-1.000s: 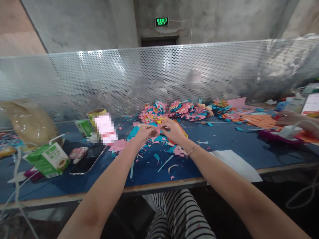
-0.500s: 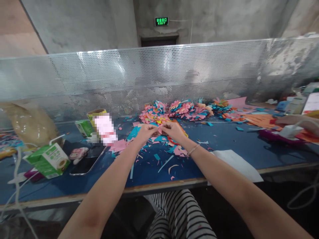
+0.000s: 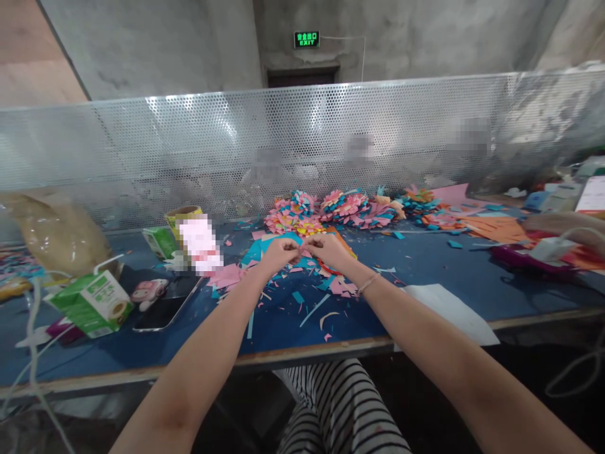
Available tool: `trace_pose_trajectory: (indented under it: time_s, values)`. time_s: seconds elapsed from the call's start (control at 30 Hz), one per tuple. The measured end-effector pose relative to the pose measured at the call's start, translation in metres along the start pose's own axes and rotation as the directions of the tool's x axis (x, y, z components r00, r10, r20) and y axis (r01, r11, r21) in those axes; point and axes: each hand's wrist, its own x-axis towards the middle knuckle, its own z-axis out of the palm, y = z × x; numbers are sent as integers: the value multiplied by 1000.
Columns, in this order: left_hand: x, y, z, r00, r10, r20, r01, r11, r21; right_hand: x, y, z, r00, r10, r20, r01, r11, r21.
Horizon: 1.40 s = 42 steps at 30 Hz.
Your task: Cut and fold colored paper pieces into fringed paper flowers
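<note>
Over the blue table (image 3: pixel 283 328), my left hand (image 3: pixel 282 252) and my right hand (image 3: pixel 326 247) meet with their fingertips pinched together. Between them is a small piece of pink paper (image 3: pixel 305 251), mostly covered by the fingers. Blue paper sheets (image 3: pixel 255 253) lie beneath and left of my hands. Just behind them rests a heap of pink, blue and yellow paper flowers (image 3: pixel 293 214). Pink paper scraps (image 3: pixel 343 287) and thin offcuts are strewn in front of and around both hands.
Left of me are a green drink carton (image 3: pixel 97 306) with a straw, a dark phone (image 3: pixel 165 309) and a propped lit phone (image 3: pixel 201 243). A white sheet (image 3: pixel 447 309) overhangs the table's front edge. Beyond stands a perforated metal screen (image 3: pixel 189 151). Another person's arm (image 3: pixel 562 227) reaches in at right.
My left hand has shifted slightly right and down, its fingers curling more. The pink paper shows less between my fingertips. The other person's arm at right has moved a little.
</note>
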Motion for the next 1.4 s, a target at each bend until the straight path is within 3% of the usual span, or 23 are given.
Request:
trace_pose_trajectory:
  time_s: [0.4, 0.6, 0.83, 1.0, 1.23, 1.4]
  values:
    - [-1, 2, 1, 998, -21, -59, 21, 1000, 5, -2, -3, 3, 999, 30, 28, -29, 998, -48]
    - [3, -1, -5, 976, -150, -156, 123, 978, -166, -2, 0, 4, 995, -72, -67, 73, 997, 24]
    - [-3, 6, -7, 976, -216, -5, 209, 952, -223, -1, 1, 1, 986, -166, -15, 164, 982, -98]
    - [-6, 10, -3, 968, -248, 26, 246, 930, -272, 0, 5, 1, 980, -198, -14, 193, 969, -155]
    - [-6, 10, -1, 976, -214, 32, 211, 909, -359, 0, 0, 0, 996, -66, -66, 62, 996, -65]
    - [-5, 7, -1, 984, -171, 49, 177, 901, -397, 0, 0, 0, 993, -47, -104, 44, 998, -34]
